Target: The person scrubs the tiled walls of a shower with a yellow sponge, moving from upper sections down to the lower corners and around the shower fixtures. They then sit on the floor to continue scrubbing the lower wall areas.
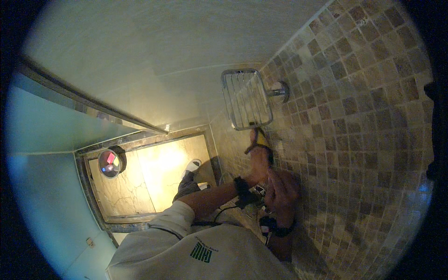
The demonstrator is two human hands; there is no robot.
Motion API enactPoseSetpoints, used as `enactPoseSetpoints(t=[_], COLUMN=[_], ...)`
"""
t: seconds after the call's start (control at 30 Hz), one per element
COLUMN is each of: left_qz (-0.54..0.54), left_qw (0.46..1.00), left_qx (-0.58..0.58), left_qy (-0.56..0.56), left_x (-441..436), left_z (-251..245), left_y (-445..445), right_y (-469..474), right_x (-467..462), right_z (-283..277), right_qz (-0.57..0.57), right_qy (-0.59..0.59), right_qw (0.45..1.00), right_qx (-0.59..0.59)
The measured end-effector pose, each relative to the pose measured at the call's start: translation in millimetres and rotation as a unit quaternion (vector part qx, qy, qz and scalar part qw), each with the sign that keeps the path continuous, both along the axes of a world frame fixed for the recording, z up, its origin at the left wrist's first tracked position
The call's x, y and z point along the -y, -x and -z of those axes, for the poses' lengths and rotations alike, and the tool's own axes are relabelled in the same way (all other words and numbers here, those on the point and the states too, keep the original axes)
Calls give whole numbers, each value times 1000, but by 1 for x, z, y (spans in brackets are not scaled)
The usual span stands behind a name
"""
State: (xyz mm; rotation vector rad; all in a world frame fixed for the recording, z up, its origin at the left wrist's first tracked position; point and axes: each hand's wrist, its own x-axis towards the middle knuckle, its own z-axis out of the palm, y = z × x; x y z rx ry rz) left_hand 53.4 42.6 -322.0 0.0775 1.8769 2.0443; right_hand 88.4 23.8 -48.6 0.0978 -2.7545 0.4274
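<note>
My left hand (259, 162) reaches along the mosaic-tiled wall (350, 140), just below a chrome wire soap basket (246, 99). It grips a small yellow-and-black tool (261, 139), whose exact kind is too dark and blurred to make out. The tool's upper end comes close to the basket's lower rim; whether they touch, I cannot tell. Close beneath the left hand, my right hand (280, 190) is raised near the same wall, its fingertips at the left wrist. Shadow hides whether it holds anything. Black straps circle both wrists.
A chrome round mount (281, 91) joins the basket to the tiles. On the brightly lit floor (147, 182) stands a round container (109, 163) with red, yellow and blue items. A glass panel (45, 196) rises at left, below a metal rail (98, 96). A cable (224, 210) hangs by my forearm.
</note>
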Motion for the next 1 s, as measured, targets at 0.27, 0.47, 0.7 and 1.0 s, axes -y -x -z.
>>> enactPoseSetpoints(t=[0.27,0.47,0.7,1.0], left_qz=[-24,78,85,161], left_qw=[960,853,854,976], left_qx=[246,414,411,146], left_qy=[-135,-309,-306,-15], left_x=[27,42,41,64], left_z=[67,55,-53,-135], left_y=[43,58,21,12], right_y=[-21,-49,-64,-92], right_x=[5,7,18,13], right_z=[1,-1,-12,-12], right_qz=[39,75,84,97], right_qy=[-23,6,43,134], right_qw=[999,997,994,978], right_qx=[-12,-17,-59,-125])
